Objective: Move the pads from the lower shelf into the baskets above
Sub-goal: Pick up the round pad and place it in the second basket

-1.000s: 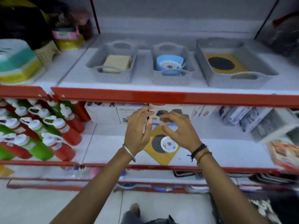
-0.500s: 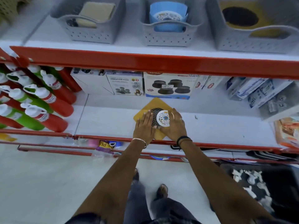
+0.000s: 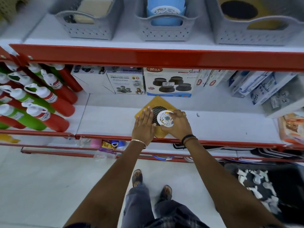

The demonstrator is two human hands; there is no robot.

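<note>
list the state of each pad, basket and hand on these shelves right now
white floral pad: top of the stack, right hand's fingers around its rim
black mesh pad: lying on the yellow pad, partly covered
yellow pad: flat on lower shelf, bottom of stack
left hand: flat, palm down on the stack
right hand: gripping the floral pad
left basket: holds beige pad
middle basket: holds blue pads
right basket: holds yellow and black pad

3 grey baskets sit along the top of the frame; 3 stacked pads lie mid-frame under 2 hands.
</note>
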